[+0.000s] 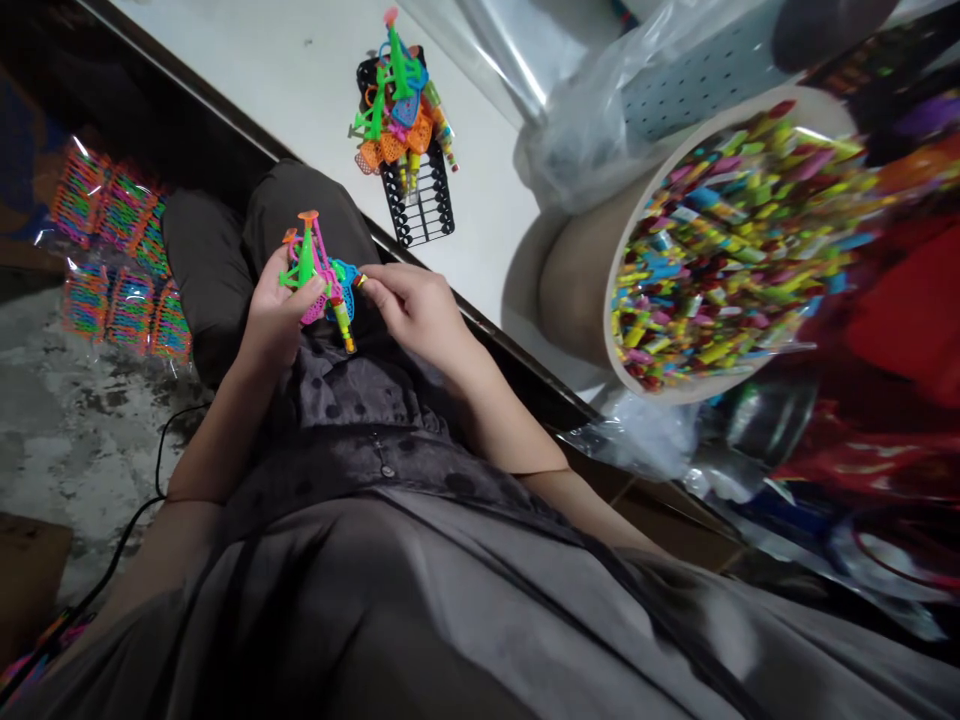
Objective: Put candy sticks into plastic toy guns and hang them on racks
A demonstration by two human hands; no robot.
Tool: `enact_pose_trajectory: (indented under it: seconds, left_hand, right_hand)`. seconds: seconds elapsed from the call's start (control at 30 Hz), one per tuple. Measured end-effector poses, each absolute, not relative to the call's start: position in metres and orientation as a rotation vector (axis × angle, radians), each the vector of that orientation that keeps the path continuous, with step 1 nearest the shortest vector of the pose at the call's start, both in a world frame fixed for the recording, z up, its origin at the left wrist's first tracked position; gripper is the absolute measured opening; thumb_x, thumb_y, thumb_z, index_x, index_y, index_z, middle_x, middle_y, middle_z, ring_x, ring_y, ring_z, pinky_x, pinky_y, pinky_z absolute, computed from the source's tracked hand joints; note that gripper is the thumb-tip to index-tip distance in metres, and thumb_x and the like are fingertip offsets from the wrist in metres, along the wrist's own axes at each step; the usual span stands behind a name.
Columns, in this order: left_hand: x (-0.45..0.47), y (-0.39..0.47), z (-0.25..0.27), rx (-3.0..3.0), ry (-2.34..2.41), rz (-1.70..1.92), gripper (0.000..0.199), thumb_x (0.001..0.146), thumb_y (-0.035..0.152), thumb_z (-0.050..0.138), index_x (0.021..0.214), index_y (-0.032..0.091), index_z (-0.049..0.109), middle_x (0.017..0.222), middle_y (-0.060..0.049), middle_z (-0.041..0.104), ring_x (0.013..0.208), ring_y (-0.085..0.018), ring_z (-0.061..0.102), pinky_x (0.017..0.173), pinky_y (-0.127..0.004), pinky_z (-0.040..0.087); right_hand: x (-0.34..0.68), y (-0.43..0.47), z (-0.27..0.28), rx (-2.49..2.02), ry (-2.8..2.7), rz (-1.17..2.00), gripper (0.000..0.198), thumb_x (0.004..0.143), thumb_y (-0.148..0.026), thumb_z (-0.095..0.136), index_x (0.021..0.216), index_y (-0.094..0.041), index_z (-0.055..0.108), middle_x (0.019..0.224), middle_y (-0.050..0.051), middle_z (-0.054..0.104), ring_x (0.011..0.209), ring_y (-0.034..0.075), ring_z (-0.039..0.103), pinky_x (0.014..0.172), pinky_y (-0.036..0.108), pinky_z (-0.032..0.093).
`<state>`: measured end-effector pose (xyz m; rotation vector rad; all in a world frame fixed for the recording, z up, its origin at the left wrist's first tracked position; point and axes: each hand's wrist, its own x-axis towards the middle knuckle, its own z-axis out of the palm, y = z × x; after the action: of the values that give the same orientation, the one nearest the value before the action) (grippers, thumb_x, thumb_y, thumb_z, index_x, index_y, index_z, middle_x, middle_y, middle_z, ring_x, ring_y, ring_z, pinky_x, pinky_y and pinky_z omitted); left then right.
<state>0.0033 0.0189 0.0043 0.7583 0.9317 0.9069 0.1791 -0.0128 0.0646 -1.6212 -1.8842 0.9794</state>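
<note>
Above my lap, my left hand (274,310) is closed around a bunch of small plastic toys (319,270). Green and pink frame-like pieces, an orange cup-shaped tip and pink and blue mesh parts show in it. A yellow-green striped tube (343,325) hangs down from the bunch. Close to its right side, my right hand (420,310) pinches a small striped tube (360,281) with yellow and dark red bands. Most of this tube is hidden by the fingers and the blue mesh part.
On the white table (480,240), similar toys (405,100) lie over a black abacus-like frame (420,205). A large tub (574,300) tilts toward me, full of striped tubes (720,250). Clear plastic bags (577,140) lie behind it. Bagged colourful pieces (124,255) lie at left, near a black cable (135,520).
</note>
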Motion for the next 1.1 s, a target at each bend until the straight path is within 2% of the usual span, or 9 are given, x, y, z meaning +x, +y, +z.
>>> enact_pose_trajectory:
  seconds: [0.17, 0.27, 0.47, 0.67, 0.9, 1.1]
  left_hand:
    - [0.003, 0.031, 0.017, 0.763, 0.860, 0.842, 0.036, 0.075, 0.029, 0.072, 0.105, 0.015, 0.058, 0.095, -0.005, 0.062, 0.100, -0.020, 0.064, 0.092, -0.035, 0.050]
    - [0.002, 0.030, 0.015, 0.765, 0.851, 0.791, 0.039, 0.073, 0.034, 0.074, 0.103, 0.015, 0.056, 0.095, -0.005, 0.063, 0.102, -0.021, 0.063, 0.093, -0.037, 0.050]
    - [0.001, 0.023, 0.003, 0.734, 0.824, 0.778, 0.051, 0.065, 0.040, 0.081, 0.100, 0.017, 0.052, 0.095, -0.004, 0.062, 0.104, -0.022, 0.062, 0.089, -0.035, 0.052]
    - [-0.002, 0.024, 0.006, 0.754, 0.757, 0.847, 0.051, 0.060, 0.046, 0.083, 0.094, 0.020, 0.054, 0.086, 0.001, 0.062, 0.082, -0.013, 0.064, 0.079, -0.027, 0.053]
    - [0.001, 0.017, 0.002, 0.681, 0.885, 0.788, 0.056, 0.059, 0.052, 0.081, 0.096, 0.020, 0.052, 0.094, 0.000, 0.063, 0.089, -0.015, 0.066, 0.080, -0.028, 0.053]
    - [0.009, 0.004, 0.006, 0.545, 0.747, 0.759, 0.059, 0.057, 0.056, 0.081, 0.096, 0.022, 0.054, 0.091, 0.001, 0.063, 0.089, -0.015, 0.065, 0.079, -0.028, 0.053]
  right_hand:
    - [0.183, -0.008, 0.078, -1.646, -1.786, 0.854, 0.038, 0.098, -0.040, 0.039, 0.109, -0.016, 0.066, 0.095, 0.008, 0.067, 0.087, 0.017, 0.062, 0.081, 0.031, 0.050]
    - [0.182, -0.011, 0.086, -1.636, -1.802, 0.762, 0.035, 0.097, -0.040, 0.043, 0.109, -0.016, 0.066, 0.100, 0.009, 0.067, 0.087, 0.017, 0.063, 0.081, 0.033, 0.051]
    - [0.181, -0.017, 0.097, -1.639, -1.823, 0.754, 0.035, 0.098, -0.039, 0.041, 0.113, -0.017, 0.063, 0.094, 0.008, 0.065, 0.082, 0.015, 0.061, 0.079, 0.032, 0.052]
    - [0.181, -0.016, 0.101, -1.553, -1.829, 0.729, 0.033, 0.098, -0.037, 0.041, 0.111, -0.017, 0.064, 0.097, 0.007, 0.065, 0.085, 0.015, 0.061, 0.084, 0.033, 0.052]
    - [0.183, -0.018, 0.105, -1.625, -1.841, 0.773, 0.032, 0.098, -0.039, 0.041, 0.110, -0.018, 0.064, 0.099, 0.008, 0.066, 0.086, 0.017, 0.062, 0.082, 0.034, 0.052]
    - [0.179, -0.022, 0.118, -1.582, -1.961, 0.619, 0.029, 0.099, -0.033, 0.040, 0.106, -0.018, 0.064, 0.083, 0.004, 0.065, 0.075, 0.013, 0.061, 0.069, 0.028, 0.050]
